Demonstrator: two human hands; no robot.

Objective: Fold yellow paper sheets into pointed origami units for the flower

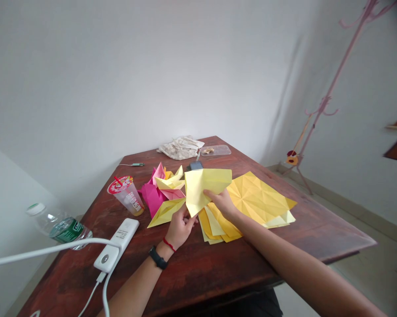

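Note:
A pale yellow sheet of paper (198, 187), partly folded, is held up above the table between both my hands. My left hand (181, 226) pinches its bottom corner, the fingertips partly hidden. Across its right side lies my right hand (220, 202), thumb on the front and fingers behind the sheet. Just left of it sit folded paper pieces: a magenta one (153, 199), a pale yellow boat-like one (172, 179) and a flatter yellow one (167, 211). To the right, a creased golden-yellow sheet (256, 198) rests on several other yellow sheets (214, 229).
A plastic cup with a red straw (130, 198), a water bottle (61, 226) and a white power strip with cables (117, 244) stand on the left. Toward the back are a crumpled cloth (180, 147), a clear plastic tray (220, 150) and a small dark object (196, 165).

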